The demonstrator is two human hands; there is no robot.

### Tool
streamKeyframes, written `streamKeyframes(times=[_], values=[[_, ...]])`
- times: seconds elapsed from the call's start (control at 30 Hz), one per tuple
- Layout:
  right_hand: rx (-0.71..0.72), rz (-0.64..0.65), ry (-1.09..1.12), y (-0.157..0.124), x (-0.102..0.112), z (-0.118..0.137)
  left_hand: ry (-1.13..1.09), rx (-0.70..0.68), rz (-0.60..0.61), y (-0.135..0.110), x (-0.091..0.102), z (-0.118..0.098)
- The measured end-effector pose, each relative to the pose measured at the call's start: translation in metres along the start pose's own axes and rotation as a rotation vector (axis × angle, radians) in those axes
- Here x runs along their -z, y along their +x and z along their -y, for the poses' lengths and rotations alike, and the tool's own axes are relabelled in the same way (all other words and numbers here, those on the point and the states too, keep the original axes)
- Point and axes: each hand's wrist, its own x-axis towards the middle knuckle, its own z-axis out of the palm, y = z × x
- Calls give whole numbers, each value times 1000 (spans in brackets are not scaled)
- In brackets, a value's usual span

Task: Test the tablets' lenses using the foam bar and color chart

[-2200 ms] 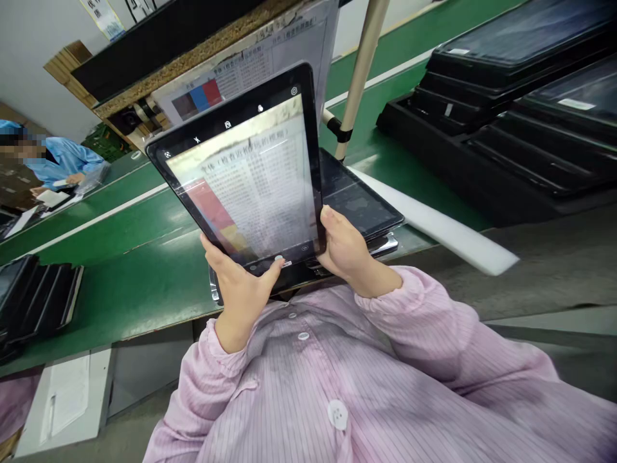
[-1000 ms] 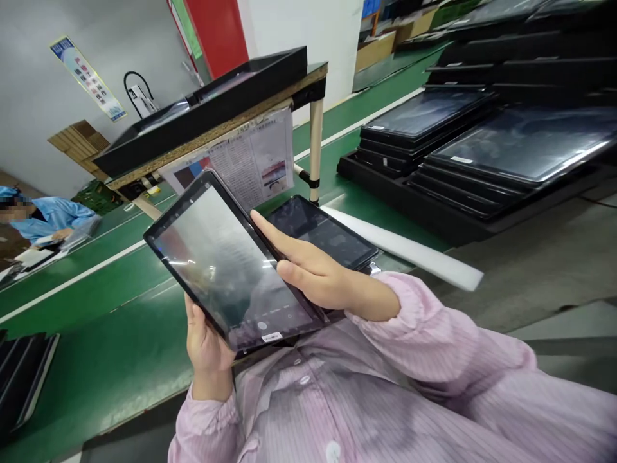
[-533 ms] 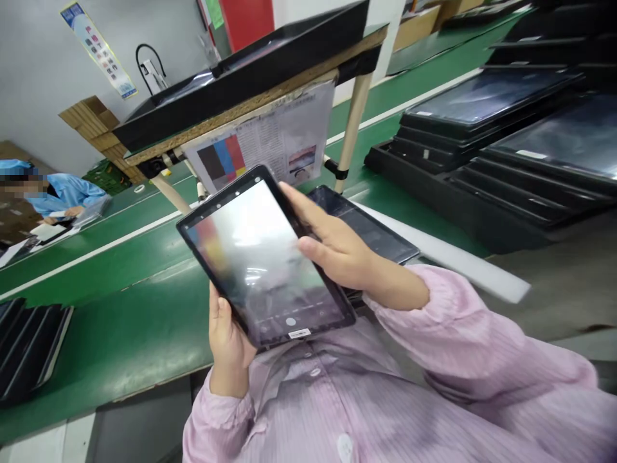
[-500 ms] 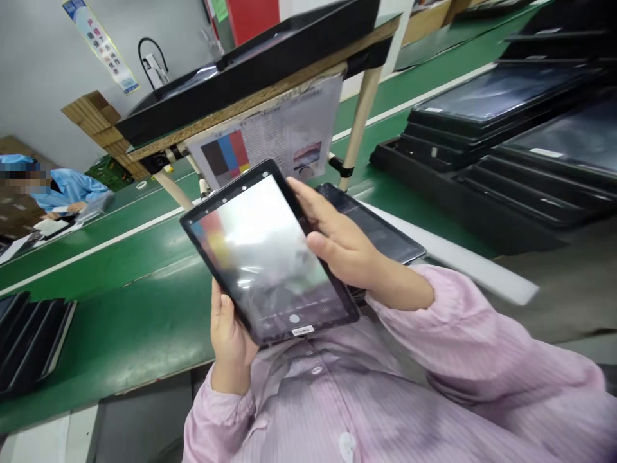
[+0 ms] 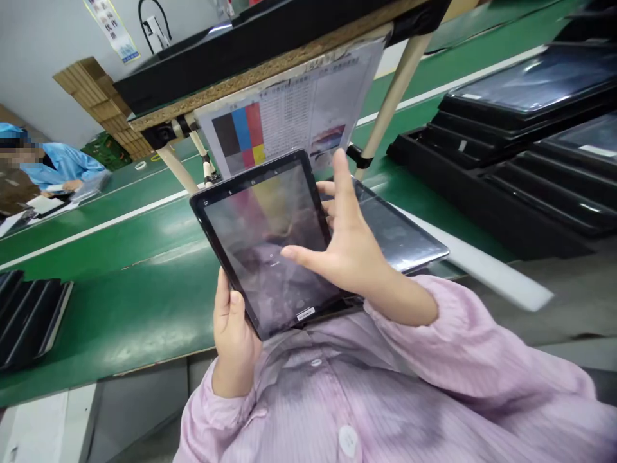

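Note:
A black tablet is tilted up in front of my chest. Its screen is dark, with reflections and a small faint mark near the middle. My left hand grips its lower left edge, thumb on the front. At the right edge is my right hand, its fingers spread. The index finger points up and the thumb reaches over the screen; whether the thumb touches the glass I cannot tell. Other fingers of that hand are partly hidden by the tablet's edge. Behind this hand, a second tablet lies on the green bench.
Stacked black trays with tablets stand at right, more black trays at left. A raised shelf on pipe legs carries a printed colour sheet. A white strip sticks out past the bench. A person in blue sits far left.
My right hand has loosened from the tablet's edge, spreading its index finger and thumb. The screen went from a bright camera picture to dark. The view has shifted slightly.

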Motion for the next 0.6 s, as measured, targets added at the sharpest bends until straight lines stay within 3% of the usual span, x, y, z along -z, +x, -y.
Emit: streamKeyframes(times=[0.23,0.6], values=[[-143,206,400,-12,4,-16,66,61,-35,4,13,-5],[-170,246,340,-17,-4,-25,68,72,-62,2,21,-3]])
